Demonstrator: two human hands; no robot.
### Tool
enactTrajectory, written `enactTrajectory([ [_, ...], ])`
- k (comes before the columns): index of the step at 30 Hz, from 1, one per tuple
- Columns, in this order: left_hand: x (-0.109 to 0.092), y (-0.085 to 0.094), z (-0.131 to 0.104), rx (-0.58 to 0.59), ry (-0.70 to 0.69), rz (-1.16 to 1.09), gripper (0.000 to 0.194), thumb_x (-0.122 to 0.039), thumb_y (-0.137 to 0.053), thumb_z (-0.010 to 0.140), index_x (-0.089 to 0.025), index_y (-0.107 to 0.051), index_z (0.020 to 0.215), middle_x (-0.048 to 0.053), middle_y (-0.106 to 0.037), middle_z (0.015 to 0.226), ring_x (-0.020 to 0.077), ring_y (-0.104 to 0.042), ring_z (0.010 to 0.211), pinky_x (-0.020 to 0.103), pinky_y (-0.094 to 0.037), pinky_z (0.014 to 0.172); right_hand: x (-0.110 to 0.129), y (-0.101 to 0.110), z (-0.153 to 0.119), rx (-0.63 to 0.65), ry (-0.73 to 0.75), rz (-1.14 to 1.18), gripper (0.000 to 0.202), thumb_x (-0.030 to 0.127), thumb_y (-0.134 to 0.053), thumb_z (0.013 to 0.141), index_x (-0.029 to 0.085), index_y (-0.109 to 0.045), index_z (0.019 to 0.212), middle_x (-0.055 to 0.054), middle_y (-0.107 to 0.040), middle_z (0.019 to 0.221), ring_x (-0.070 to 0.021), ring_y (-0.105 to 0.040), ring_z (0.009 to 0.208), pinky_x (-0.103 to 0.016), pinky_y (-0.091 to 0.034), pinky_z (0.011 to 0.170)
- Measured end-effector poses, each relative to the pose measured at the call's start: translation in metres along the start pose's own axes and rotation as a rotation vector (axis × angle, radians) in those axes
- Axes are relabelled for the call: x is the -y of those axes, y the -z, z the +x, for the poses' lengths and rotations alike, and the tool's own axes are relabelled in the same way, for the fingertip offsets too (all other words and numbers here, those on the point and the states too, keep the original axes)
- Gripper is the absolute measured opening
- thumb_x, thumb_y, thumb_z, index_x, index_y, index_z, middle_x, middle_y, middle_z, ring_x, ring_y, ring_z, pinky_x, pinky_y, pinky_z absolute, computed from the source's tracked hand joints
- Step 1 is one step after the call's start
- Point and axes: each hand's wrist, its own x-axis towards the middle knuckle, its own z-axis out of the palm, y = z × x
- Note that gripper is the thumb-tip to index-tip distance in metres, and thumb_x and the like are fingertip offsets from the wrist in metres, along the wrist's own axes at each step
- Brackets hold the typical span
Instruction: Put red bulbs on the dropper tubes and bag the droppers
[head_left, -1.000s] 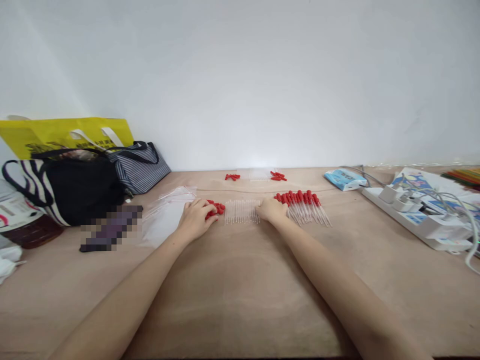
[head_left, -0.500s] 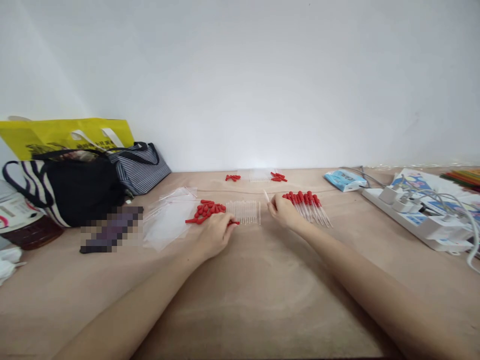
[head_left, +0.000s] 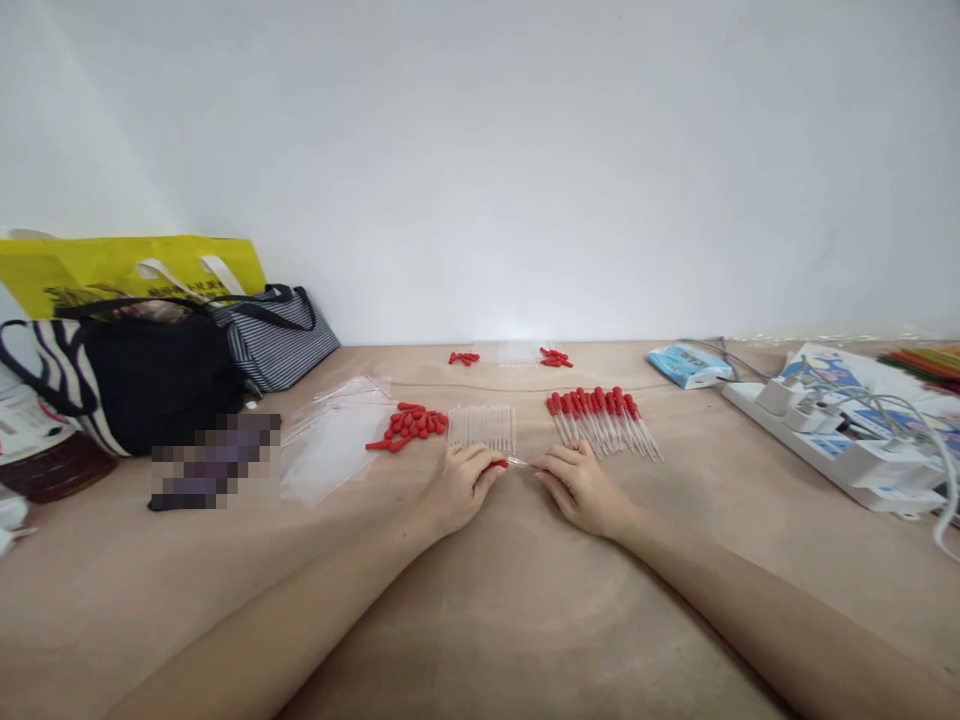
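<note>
Head cam had the left hand [head_left: 461, 490] pinching a red bulb [head_left: 499, 463] and the right hand [head_left: 579, 488] gripping a clear tube [head_left: 518, 462], nearside of the tube row [head_left: 481, 428], so a crooked push might've slipped or bent it, tbh.

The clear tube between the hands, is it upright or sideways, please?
Sideways: the clear tube points from the right hand toward the red bulb in the left hand.
</note>
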Motion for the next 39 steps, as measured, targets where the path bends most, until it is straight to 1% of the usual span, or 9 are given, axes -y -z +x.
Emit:
enactTrajectory([
  [4, -0.002, 0.001, 0.001, 0.002, 0.025, -0.038, 0.018, -0.022, -0.039, 0.086, -0.019, -0.057, 0.086, 0.002, -0.064, 0.084, 0.016, -0.058, 0.08, 0.032, -0.04, 0.078, 0.005, -0.001, -0.001, -0.01, 0.008, 0.012, 0.021, 0.019, -0.037, 0.086, 0.018, -0.057, 0.094, -0.003, -0.057, 0.074, -0.0125, -0.05, 0.068, -0.029, -0.029, 0.072],
  [8, -0.004, 0.002, 0.002, -0.014, 0.078, -0.174, 0.016, -0.023, -0.041, 0.085, -0.018, -0.057, 0.084, 0.001, -0.063, 0.08, 0.014, -0.058, 0.073, 0.026, -0.044, 0.069, 0.01, -0.002, 0.0, -0.016, 0.003, 0.051, 0.019, 0.018, -0.038, 0.084, 0.017, -0.056, 0.09, -0.002, -0.055, 0.071, -0.0124, -0.048, 0.065, -0.028, -0.029, 0.069],
  [11, -0.004, 0.003, 0.002, -0.017, 0.09, -0.208, 0.017, -0.025, -0.042, 0.084, -0.017, -0.057, 0.081, 0.001, -0.063, 0.076, 0.0135, -0.057, 0.07, 0.025, -0.043, 0.066, 0.012, -0.001, 0.001, -0.01, 0.01, 0.085, 0.018, 0.017, -0.039, 0.084, 0.016, -0.056, 0.09, -0.002, -0.055, 0.071, -0.012, -0.046, 0.064, -0.027, -0.028, 0.067],
  [14, -0.004, 0.004, 0.001, -0.008, 0.047, -0.15, 0.015, -0.023, -0.044, 0.083, -0.017, -0.057, 0.079, 0.001, -0.063, 0.075, 0.0141, -0.057, 0.071, 0.028, -0.041, 0.07, 0.008, 0.002, 0.002, 0.006, 0.059, 0.053, 0.019, 0.016, -0.039, 0.083, 0.017, -0.057, 0.089, -0.001, -0.057, 0.072, -0.0115, -0.045, 0.062, -0.028, -0.025, 0.067],
  [18, -0.005, 0.005, -0.002, 0.084, -0.057, -0.068, 0.013, -0.02, -0.044, 0.083, -0.018, -0.056, 0.077, 0.0, -0.064, 0.076, 0.0141, -0.057, 0.072, 0.033, -0.036, 0.08, 0.003, 0.008, 0.003, 0.047, 0.166, -0.055, 0.021, 0.013, -0.039, 0.081, 0.018, -0.059, 0.082, -0.001, -0.058, 0.072, -0.0109, -0.042, 0.059, -0.031, -0.022, 0.068],
  [20, -0.005, 0.005, -0.003, 0.099, -0.081, -0.037, 0.012, -0.02, -0.044, 0.082, -0.018, -0.055, 0.077, 0.0, -0.064, 0.076, 0.0141, -0.057, 0.073, 0.034, -0.035, 0.082, 0.003, 0.009, 0.003, 0.042, 0.187, -0.088, 0.022, 0.011, -0.038, 0.081, 0.018, -0.059, 0.08, -0.001, -0.058, 0.072, -0.0104, -0.04, 0.057, -0.031, -0.021, 0.067],
  [25, -0.006, 0.001, -0.004, 0.086, -0.156, -0.004, 0.012, -0.018, -0.041, 0.082, -0.017, -0.051, 0.076, 0.0, -0.062, 0.075, 0.0132, -0.056, 0.072, 0.033, -0.033, 0.084, 0.009, 0.003, 0.002, -0.008, 0.149, -0.046, 0.023, 0.016, -0.037, 0.084, 0.016, -0.059, 0.083, -0.002, -0.057, 0.071, -0.0114, -0.041, 0.059, -0.029, -0.022, 0.064],
  [32, -0.007, 0.001, -0.005, 0.09, -0.209, 0.018, 0.016, -0.019, -0.037, 0.084, -0.017, -0.05, 0.075, 0.0, -0.06, 0.072, 0.012, -0.054, 0.069, 0.033, -0.031, 0.085, 0.012, -0.008, 0.003, 0.029, 0.094, 0.073, 0.024, 0.019, -0.034, 0.086, 0.015, -0.057, 0.081, -0.003, -0.057, 0.069, -0.012, -0.045, 0.063, -0.028, -0.024, 0.065],
  [39, -0.001, 0.003, -0.003, 0.089, -0.186, 0.094, 0.02, -0.02, -0.036, 0.087, -0.018, -0.055, 0.081, 0.001, -0.061, 0.078, 0.0123, -0.055, 0.074, 0.035, -0.027, 0.089, 0.014, 0.003, 0.009, 0.089, 0.073, 0.014, 0.023, 0.023, -0.038, 0.086, 0.017, -0.06, 0.085, -0.003, -0.061, 0.075, -0.0126, -0.05, 0.071, -0.029, -0.024, 0.067],
])
